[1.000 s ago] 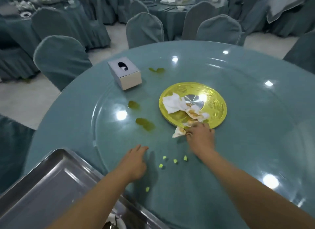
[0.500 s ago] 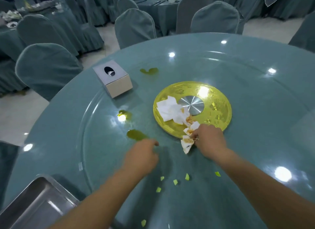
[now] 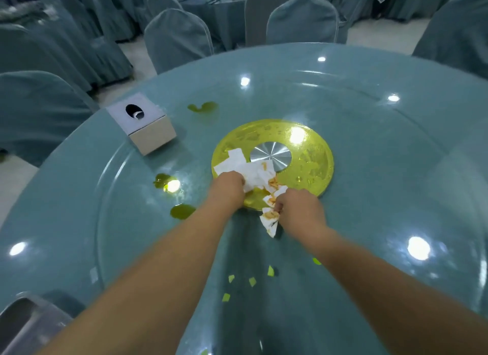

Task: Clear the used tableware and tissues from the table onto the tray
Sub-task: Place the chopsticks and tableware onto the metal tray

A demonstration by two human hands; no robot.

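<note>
Gripping tissues (image 3: 252, 171): left hand (image 3: 228, 187), right hand (image 3: 299, 208).

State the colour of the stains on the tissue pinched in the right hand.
Orange-brown, on the white tissue; head view.

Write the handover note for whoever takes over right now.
Left hand: grips the large tissue lying over the yellow disc.
Right hand: pinches the stained tissue at the disc's near edge.
Tray: only a corner shows, lower left; contents unseen.
Done: both tissues in hand.
Left: carry them to the tray, then probably deal with the green scraps and spills on the table. The tissue box stands on the far left.
</note>
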